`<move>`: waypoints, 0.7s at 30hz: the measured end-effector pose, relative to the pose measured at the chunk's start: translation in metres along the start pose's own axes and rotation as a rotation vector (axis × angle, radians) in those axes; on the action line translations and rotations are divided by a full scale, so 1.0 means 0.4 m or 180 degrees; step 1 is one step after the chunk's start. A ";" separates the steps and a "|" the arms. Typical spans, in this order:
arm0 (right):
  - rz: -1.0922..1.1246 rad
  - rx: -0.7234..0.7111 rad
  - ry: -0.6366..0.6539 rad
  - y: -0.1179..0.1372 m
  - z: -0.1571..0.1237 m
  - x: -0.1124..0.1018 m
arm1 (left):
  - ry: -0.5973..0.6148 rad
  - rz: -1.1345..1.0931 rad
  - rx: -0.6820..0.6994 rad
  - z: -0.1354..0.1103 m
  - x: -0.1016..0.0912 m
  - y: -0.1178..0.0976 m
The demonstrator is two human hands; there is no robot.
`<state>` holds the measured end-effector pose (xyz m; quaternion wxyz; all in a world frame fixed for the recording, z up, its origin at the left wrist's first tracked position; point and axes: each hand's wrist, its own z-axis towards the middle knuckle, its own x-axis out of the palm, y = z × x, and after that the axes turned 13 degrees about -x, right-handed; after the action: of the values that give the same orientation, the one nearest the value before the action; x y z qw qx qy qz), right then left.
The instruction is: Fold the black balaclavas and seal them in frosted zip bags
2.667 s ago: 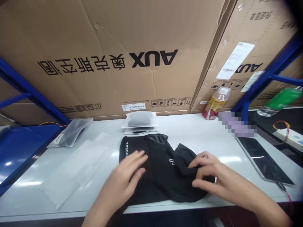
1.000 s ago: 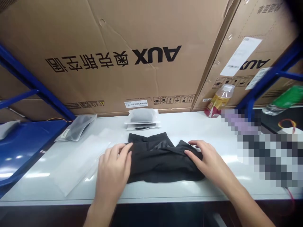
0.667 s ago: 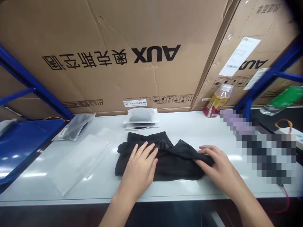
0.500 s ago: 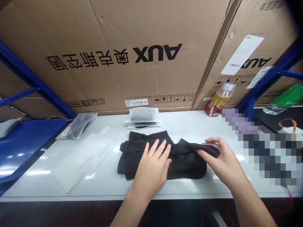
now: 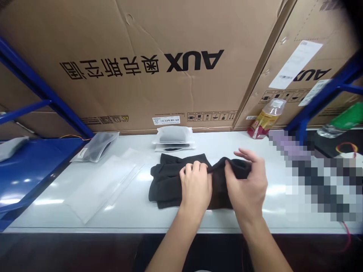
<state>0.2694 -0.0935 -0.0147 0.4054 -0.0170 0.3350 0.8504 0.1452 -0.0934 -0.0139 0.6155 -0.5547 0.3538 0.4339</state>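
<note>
A black garment [image 5: 167,181] lies folded on the white table [image 5: 136,211] in front of me. My left hand [image 5: 195,185] rests flat on its middle, fingers together and pressing down. My right hand [image 5: 246,181] grips the garment's right end between thumb and fingers and holds it lifted, folded over toward the left hand. The part of the cloth beneath both hands is hidden.
Empty clear bags [image 5: 99,185] lie to the left. A bagged dark item [image 5: 95,146] sits at the back left, and stacked bagged garments [image 5: 173,138] at the back centre. Big cardboard boxes [image 5: 170,64] stand behind. A bottle [image 5: 265,119] is at the back right.
The garment was folded narrower. My left hand moved from its left edge onto its middle. My right hand lifted the right end and brought it leftward over the cloth.
</note>
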 end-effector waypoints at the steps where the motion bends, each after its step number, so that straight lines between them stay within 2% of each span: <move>1: -0.0005 -0.0280 0.0259 0.026 -0.006 0.018 | 0.0048 -0.0026 0.0077 0.000 -0.012 0.024; 3: 0.0031 -0.0748 0.1287 0.073 -0.033 0.055 | 0.0182 -0.0015 0.0263 -0.005 -0.043 0.103; 5: 0.0010 -0.0964 0.2243 0.105 -0.064 0.081 | 0.0400 0.0155 0.0433 -0.017 -0.072 0.206; 7: 0.0182 -0.1033 0.2836 0.116 -0.077 0.083 | 0.0479 0.0335 0.0342 -0.030 -0.091 0.301; 8: 0.0398 -0.1042 0.2998 0.111 -0.072 0.072 | 0.0471 0.0387 0.0284 -0.036 -0.095 0.337; 10: 0.0844 -0.0931 0.2913 0.084 -0.043 0.031 | 0.0399 0.0424 0.0237 -0.048 -0.097 0.379; 11: 0.0947 -0.0775 0.2683 0.062 -0.025 0.005 | 0.0344 0.0423 0.0260 -0.054 -0.095 0.386; 12: 0.0835 -0.0534 0.2294 0.037 -0.009 -0.021 | 0.0288 0.0408 0.0301 -0.060 -0.094 0.387; 14: 0.0156 -0.0007 0.1722 -0.016 0.011 -0.062 | 0.0167 0.0338 0.0338 -0.073 -0.089 0.378; 17: -0.0627 0.0210 0.2058 -0.058 -0.004 -0.071 | 0.0117 0.0155 0.0285 -0.089 -0.079 0.361; 19: -0.0721 0.0160 0.2319 -0.046 -0.026 -0.047 | 0.0193 0.0043 0.0271 -0.095 -0.071 0.354; 21: -0.0625 0.0190 0.2342 -0.014 -0.038 -0.017 | 0.0265 -0.0025 0.0319 -0.096 -0.066 0.350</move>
<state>0.2743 -0.1046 -0.0274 0.3379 -0.3413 0.4795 0.7344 0.0075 -0.1341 -0.0476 0.6289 -0.5422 0.3982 0.3898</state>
